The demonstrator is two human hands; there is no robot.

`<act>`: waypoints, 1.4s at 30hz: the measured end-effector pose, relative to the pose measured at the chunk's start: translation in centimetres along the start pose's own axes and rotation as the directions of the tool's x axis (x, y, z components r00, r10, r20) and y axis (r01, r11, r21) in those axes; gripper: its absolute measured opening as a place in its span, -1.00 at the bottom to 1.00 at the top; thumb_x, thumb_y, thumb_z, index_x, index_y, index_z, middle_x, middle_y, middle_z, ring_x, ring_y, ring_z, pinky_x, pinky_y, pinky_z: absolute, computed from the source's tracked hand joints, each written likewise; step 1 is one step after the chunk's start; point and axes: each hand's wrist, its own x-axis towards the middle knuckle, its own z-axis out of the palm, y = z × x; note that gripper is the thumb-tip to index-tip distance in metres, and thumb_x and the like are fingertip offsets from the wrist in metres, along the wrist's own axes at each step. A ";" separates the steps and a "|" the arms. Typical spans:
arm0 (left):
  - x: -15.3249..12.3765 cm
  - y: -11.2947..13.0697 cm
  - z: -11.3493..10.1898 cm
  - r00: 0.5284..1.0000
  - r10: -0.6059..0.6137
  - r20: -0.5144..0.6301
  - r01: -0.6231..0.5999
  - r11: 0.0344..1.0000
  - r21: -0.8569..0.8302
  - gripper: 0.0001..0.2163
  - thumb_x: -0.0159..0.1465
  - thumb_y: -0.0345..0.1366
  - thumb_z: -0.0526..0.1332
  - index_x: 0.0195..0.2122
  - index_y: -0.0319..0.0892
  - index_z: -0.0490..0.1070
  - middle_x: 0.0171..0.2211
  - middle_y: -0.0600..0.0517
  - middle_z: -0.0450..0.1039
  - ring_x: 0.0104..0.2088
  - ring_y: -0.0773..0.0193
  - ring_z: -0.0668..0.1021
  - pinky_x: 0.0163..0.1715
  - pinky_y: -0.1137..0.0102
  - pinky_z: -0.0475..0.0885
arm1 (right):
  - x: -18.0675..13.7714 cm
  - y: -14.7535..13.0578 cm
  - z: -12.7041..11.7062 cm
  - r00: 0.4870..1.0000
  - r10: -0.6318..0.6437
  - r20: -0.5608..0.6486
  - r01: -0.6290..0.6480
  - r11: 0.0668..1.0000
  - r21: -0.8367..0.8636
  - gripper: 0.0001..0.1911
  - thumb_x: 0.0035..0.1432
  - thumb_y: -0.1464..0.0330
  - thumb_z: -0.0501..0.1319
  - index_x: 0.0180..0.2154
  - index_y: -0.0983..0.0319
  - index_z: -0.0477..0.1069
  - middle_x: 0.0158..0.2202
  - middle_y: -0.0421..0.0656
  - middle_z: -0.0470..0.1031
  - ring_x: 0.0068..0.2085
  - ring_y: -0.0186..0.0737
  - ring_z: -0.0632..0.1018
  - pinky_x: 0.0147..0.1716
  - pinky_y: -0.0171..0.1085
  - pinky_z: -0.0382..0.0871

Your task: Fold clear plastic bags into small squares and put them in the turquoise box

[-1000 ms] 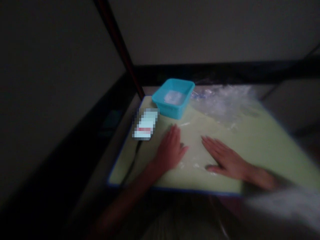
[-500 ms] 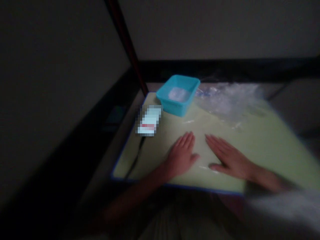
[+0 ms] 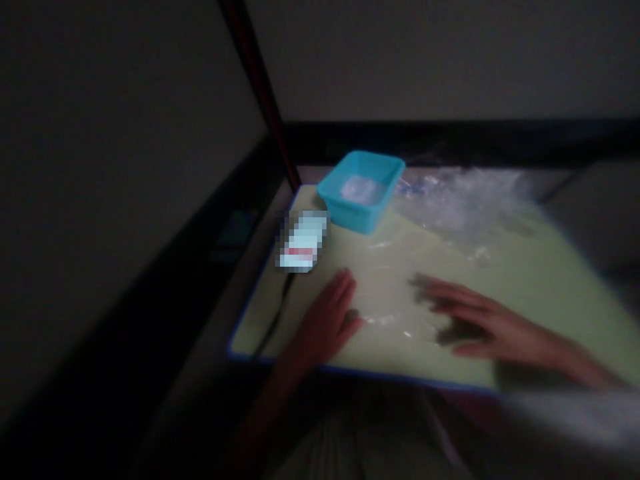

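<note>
A thin clear plastic sheet or bag (image 3: 385, 293) lies flat on the pale yellow tabletop (image 3: 540, 300), its glints showing between my hands. Along its left side is my left hand (image 3: 325, 320), fingers stretched and thumb apart, holding nothing. To the right, my right hand (image 3: 485, 323) hovers slightly above the surface with fingers spread and a shadow beneath them. Nothing is in it either. The view is dim and a little blurred, so the sheet's exact edges cannot be made out.
A turquoise plastic basket (image 3: 350, 217) with something whitish inside stands at the back. Left of it lies a lit phone (image 3: 304, 241), blurred out, with a dark cable (image 3: 273, 323). A heap of crumpled clear plastic bags (image 3: 465, 200) covers the back right.
My hands have moved apart: the left slid to the left, the right went to the right and lifted off the surface. The basket, phone and plastic heap stay in place.
</note>
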 end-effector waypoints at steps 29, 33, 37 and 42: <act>-0.5 0.0 -0.2 0.992 0.104 -0.077 -0.112 0.988 -0.105 -0.72 0.34 -0.34 0.05 0.06 -0.23 0.31 0.11 -0.12 0.35 0.16 0.17 0.35 0.14 0.16 0.32 | 7.9 3.0 2.1 0.989 0.066 -0.130 -0.075 0.995 -0.061 -0.78 0.27 0.37 -0.01 -0.27 0.24 0.40 -0.30 -0.06 0.46 -0.26 -0.15 0.50 -0.27 -0.20 0.39; -0.9 0.9 -0.6 0.977 0.193 -0.087 -0.205 0.968 -0.146 -0.70 0.34 -0.32 0.06 0.08 -0.22 0.30 0.04 -0.11 0.42 0.09 0.17 0.41 0.13 0.17 0.32 | 7.9 3.2 3.2 0.982 0.094 -0.163 -0.105 0.993 -0.060 -0.80 0.25 0.38 0.00 -0.29 0.24 0.38 -0.32 -0.07 0.45 -0.29 -0.14 0.47 -0.28 -0.19 0.37; -1.0 1.8 -1.0 0.992 0.126 -0.015 -0.125 0.950 -0.287 -0.69 0.31 -0.32 0.09 0.09 -0.16 0.27 -0.02 -0.06 0.47 0.02 0.19 0.46 0.08 0.22 0.35 | 8.1 3.4 3.7 0.977 0.103 -0.186 -0.117 0.991 -0.064 -0.80 0.25 0.38 -0.01 -0.29 0.24 0.37 -0.31 -0.06 0.44 -0.27 -0.13 0.45 -0.28 -0.18 0.37; -0.8 1.9 -1.0 0.996 0.075 0.040 -0.053 0.921 -0.387 -0.63 0.28 -0.37 0.13 0.12 -0.14 0.23 -0.03 -0.04 0.48 0.00 0.20 0.47 0.05 0.25 0.36 | 8.0 3.6 3.9 0.972 0.109 -0.209 -0.128 0.989 -0.078 -0.76 0.29 0.34 -0.05 -0.27 0.23 0.36 -0.31 -0.07 0.43 -0.28 -0.14 0.46 -0.29 -0.19 0.38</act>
